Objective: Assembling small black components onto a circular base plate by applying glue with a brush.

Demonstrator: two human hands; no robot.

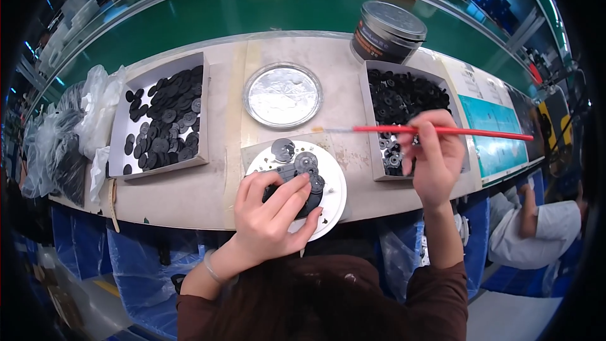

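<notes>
My left hand has its fingers curled over a dark grey plastic gear assembly, which rests on a round white plate. Part of the assembly is hidden under the fingers. A dark round piece lies at the plate's far edge, among small dark bits. My right hand pinches a thin red paintbrush, held almost level with its bristles pointing left, above the table. Beneath that hand stands a box of small black gear parts. Beyond the plate lies a round silvery lid.
On the left is a white box of black discs, with clear plastic bags beside it. A large metal can stands at the back right. Behind runs a green conveyor belt. Another person's arm shows at far right.
</notes>
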